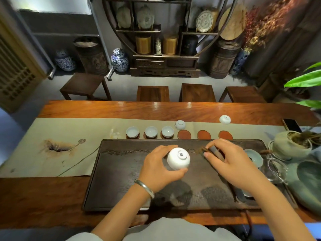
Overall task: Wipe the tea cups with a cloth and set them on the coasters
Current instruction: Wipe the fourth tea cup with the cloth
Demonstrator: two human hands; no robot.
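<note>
Room: we see a tea room with a dark wooden shelf (165, 32) of plates and jars at the back, blue-and-white jars on the floor and four wooden stools (152, 93) behind the desk.
Desk: we look down on a long polished wooden desk (104, 108) with a pale runner (69, 129) laid along it and a dark tea tray (121, 180) in front of us.
Left hand: our left hand (156, 171) has its grip closed round a white cup (178, 158), turned bottom up above the tray, thumb under the rim and fingers over the far side.
Right hand: our right hand (231, 162) has its grip curled on a dark folded cloth (212, 153), which lies just beside the cup; we cannot tell whether the cloth touches the tray.
Cups done: three cups (150, 131) stand upright on coasters in a row on the runner, just past the tray.
Bare coasters: three reddish coasters (203, 134) continue that row to the right.
Waiting cups: two more cups (180, 124) lie further back on the runner, one near the first bare coaster, the other (225, 119) further to the right.
Right end: we see a potted plant (293, 143), a phone (291, 125) and green leaves.
</note>
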